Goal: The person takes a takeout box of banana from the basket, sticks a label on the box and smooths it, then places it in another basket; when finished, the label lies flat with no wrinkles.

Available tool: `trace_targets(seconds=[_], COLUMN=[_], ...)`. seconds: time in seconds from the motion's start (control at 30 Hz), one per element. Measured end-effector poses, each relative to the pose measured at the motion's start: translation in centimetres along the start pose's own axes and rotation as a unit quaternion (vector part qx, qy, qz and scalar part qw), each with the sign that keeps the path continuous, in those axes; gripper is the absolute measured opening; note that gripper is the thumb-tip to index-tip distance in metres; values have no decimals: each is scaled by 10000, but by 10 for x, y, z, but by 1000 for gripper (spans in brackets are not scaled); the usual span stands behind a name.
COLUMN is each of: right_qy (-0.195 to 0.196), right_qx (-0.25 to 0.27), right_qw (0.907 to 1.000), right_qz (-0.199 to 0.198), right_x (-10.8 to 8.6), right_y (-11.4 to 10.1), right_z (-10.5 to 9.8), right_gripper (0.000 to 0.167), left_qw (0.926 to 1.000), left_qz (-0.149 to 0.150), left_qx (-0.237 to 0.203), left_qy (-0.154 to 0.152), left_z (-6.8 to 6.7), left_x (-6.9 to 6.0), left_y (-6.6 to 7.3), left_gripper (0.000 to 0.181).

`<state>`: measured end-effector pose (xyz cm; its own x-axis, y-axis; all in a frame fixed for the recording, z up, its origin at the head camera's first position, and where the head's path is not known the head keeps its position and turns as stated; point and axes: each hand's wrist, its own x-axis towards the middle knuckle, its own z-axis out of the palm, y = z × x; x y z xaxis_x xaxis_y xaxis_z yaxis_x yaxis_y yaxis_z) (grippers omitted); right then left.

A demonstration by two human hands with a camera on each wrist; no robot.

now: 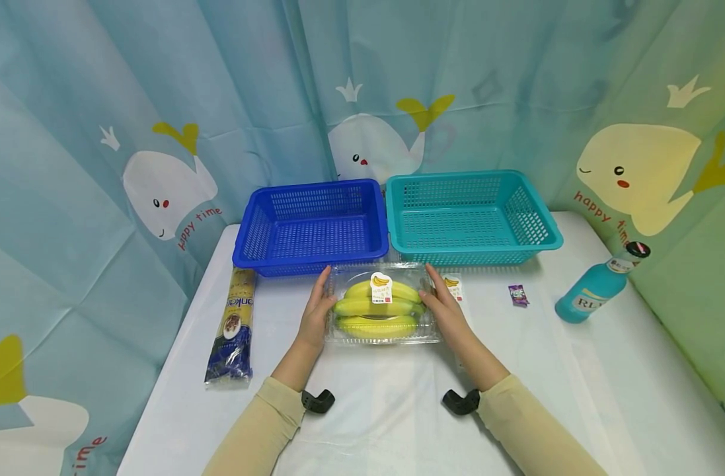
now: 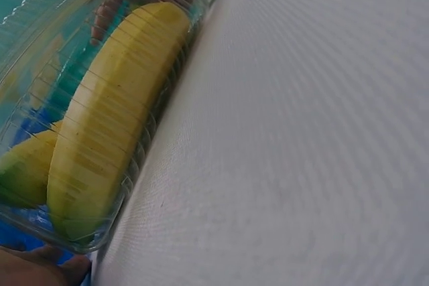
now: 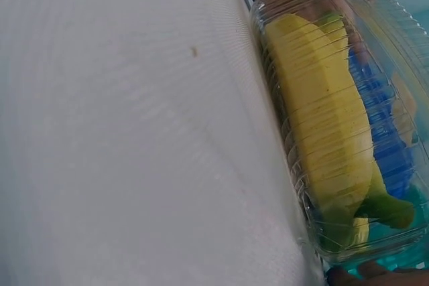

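Note:
In the head view, a clear plastic box [image 1: 332, 335] of yellow-green bananas [image 1: 377, 308] is in front of the two baskets, with a banana-picture sticker [image 1: 381, 288] on its lid. My left hand [image 1: 314, 317] grips its left end, and my right hand [image 1: 448, 316] grips the right end, thumbs toward the lid. Through the ridged side of the box, the left wrist view shows a banana [image 2: 120, 118] close up. In the right wrist view another side of the bananas [image 3: 328, 112] is visible. Parts of the fingers are hidden behind the box.
A blue basket [image 1: 314, 262] and a teal basket [image 1: 481, 255] stand side by side behind the box. A pasta-like packet [image 1: 234, 330] lies left. To the right are a banana-picture card [image 1: 454, 281] partly covered by my hand, a small purple packet [image 1: 518, 295] and a turquoise bottle [image 1: 594, 291].

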<state>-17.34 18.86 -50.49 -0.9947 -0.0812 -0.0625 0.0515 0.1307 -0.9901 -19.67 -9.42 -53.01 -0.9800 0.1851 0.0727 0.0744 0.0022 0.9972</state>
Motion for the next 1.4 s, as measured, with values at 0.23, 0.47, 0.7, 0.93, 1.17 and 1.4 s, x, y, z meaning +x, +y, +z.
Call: trace_targets(seconds=[0.23,0.47,0.7,0.93,1.17,1.4], right_qy=[31,21,92,55,74,126], right_qx=[-75,45,-98,58,88,-94], right_qw=[9999,9998,9995,9991,9990,9987], right_qz=[-104,-178,-273,-415,-440,-488], right_x=[2,-2,-7,-12,-17,-20], right_y=[5,-3,-12,-20,-27,-34], right_z=[-2,-3,-4,-5,-7,-10], right_gripper=[65,64,62,62,63,63], left_qw=[9998,9997,9994,9990,9985,9983], left_qz=[-32,121,274,319,389,443], left_qx=[-150,-200,-177,-291,-341,-350], left_qy=[-108,-82,-83,-102,-173,-163], left_z=[0,1,3,5,6,8], left_x=[-2,-3,-5,-8,-11,-15], left_y=[5,9,15,25,30,41], left_gripper=[64,65,65,66,66,66])
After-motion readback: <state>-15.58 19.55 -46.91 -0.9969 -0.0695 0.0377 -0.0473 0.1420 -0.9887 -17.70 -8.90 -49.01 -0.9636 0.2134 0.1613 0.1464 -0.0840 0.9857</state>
